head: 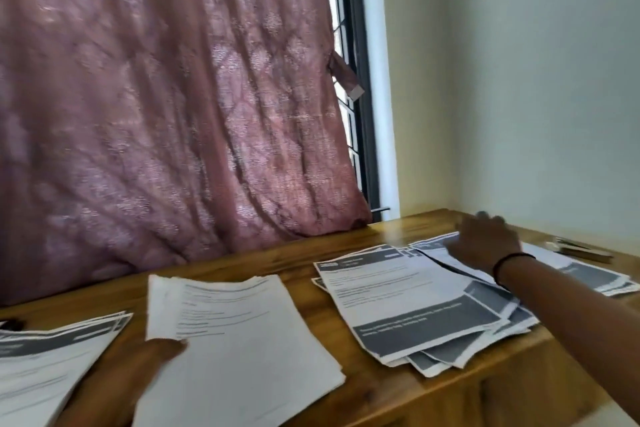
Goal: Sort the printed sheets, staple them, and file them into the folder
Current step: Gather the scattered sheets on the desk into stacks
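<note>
Printed sheets lie in three groups on the wooden table (346,239). A stack of mostly white pages (249,333) sits in the middle, and my left hand (152,357) holds its lower left edge, thumb on top. A loose fan of sheets with dark grey blocks (415,305) spreads at the right. My right hand (485,243) reaches over the far end of that fan with fingers stretched out and resting on the paper. A third pile with a grey header (52,354) lies at the left edge.
A pink curtain (166,107) hangs behind the table, reaching the tabletop. The window frame (360,80) and a pale wall corner stand at the back right. A small flat dark object (581,250), too blurred to name, lies at the far right near the wall.
</note>
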Motion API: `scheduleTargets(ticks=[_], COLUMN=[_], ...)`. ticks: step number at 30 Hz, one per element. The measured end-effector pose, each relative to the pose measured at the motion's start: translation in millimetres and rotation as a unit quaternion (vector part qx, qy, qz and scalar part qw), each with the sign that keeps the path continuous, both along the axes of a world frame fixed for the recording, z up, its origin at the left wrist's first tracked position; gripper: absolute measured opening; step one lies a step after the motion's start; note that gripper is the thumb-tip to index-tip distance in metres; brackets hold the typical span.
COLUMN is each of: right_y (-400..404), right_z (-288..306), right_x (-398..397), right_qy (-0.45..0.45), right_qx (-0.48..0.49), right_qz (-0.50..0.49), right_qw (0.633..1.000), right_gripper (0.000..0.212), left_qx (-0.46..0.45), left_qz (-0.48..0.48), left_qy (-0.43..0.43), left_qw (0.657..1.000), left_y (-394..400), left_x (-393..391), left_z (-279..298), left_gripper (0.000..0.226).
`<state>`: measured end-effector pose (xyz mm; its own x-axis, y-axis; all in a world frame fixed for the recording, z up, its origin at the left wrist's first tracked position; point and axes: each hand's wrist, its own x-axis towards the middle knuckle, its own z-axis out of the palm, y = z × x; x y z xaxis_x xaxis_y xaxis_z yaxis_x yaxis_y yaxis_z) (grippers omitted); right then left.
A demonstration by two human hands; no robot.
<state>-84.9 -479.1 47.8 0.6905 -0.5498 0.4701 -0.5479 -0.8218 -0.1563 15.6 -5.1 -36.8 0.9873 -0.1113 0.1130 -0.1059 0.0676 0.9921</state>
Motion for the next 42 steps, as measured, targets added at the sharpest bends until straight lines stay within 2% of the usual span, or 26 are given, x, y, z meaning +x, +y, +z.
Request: scheduleTargets(ticks=[2, 3, 6, 8, 11, 12, 13, 17, 19, 21, 23, 25, 27, 29, 32, 37, 39, 41, 42], right_y=[59, 90, 172, 211, 243, 252, 260, 282, 286, 282, 277, 270, 266, 263, 265, 258, 249, 246, 248], right_z=[5, 5, 0, -3, 2, 7, 13, 42, 47, 41, 31, 20, 16, 18, 26, 40, 45, 37, 27], right_x=[20, 28, 48, 58, 69, 72, 76, 76, 69, 66, 64, 65, 66, 67, 71, 92, 102, 114, 120], right_qy=[0.026, 0.015, -0.054, -0.065, -0.052, -0.077, -0.125, -0.320, -0.364, -0.371, -0.349, -0.316, -0.298, -0.280, -0.220, -0.056, -0.001, 0.012, 0.008], right_qx=[0.066, 0.131, 0.321, 0.460, 0.646, 0.672, 0.672, 0.529, 0.473, 0.425, 0.411, 0.445, 0.480, 0.515, 0.557, 0.639, 0.638, 0.636, 0.644], right_qz=[0.165, 0.242, 0.409, 0.437, 0.431, 0.436, 0.442, 0.457, 0.466, 0.480, 0.501, 0.508, 0.500, 0.495, 0.508, 0.511, 0.503, 0.488, 0.485], right_qw=[0.984, 0.961, 0.853, 0.770, 0.628, 0.594, 0.581, 0.640, 0.653, 0.672, 0.677, 0.666, 0.656, 0.642, 0.619, 0.573, 0.583, 0.597, 0.592], right_gripper=[0.034, 0.033, 0.028, 0.009, 0.031, 0.032, 0.032, 0.013, 0.008, 0.005, 0.017, 0.036, 0.046, 0.044, 0.034, 0.047, 0.045, 0.042, 0.040], left_qx=[0.033, 0.022, -0.051, -0.092, -0.139, -0.132, -0.115, -0.042, -0.036, -0.032, -0.025, -0.036, -0.070, -0.089, -0.049, -0.069, -0.070, -0.058, -0.058], left_qz=[0.004, 0.027, 0.056, 0.051, 0.061, 0.068, 0.071, 0.041, 0.007, -0.004, 0.021, 0.037, 0.042, 0.031, 0.015, 0.010, -0.029, -0.068, -0.076], left_qy=[0.004, -0.004, -0.013, -0.016, -0.042, -0.067, -0.098, -0.185, -0.185, -0.181, -0.202, -0.207, -0.197, -0.180, -0.150, -0.078, -0.030, 0.016, 0.041], left_qw=[0.999, 0.999, 0.997, 0.994, 0.987, 0.987, 0.986, 0.981, 0.982, 0.983, 0.979, 0.977, 0.977, 0.979, 0.987, 0.995, 0.997, 0.996, 0.995], left_y=[-8, -9, -6, -4, 8, 11, 12, 13, 13, 14, 15, 13, 12, 12, 12, 14, 18, 23, 24], left_x=[-17, -17, -27, -34, -39, -40, -43, -48, -46, -45, -43, -41, -38, -32, -23, 4, 13, 22, 26], left_z=[14, 14, 29, 39, 68, 83, 100, 158, 171, 174, 169, 162, 155, 147, 133, 120, 119, 107, 97], left_gripper=[0.031, 0.026, 0.020, 0.029, 0.027, 0.024, 0.021, 0.014, 0.015, 0.020, 0.022, 0.027, 0.025, 0.021, 0.025, 0.027, 0.025, 0.027, 0.030])
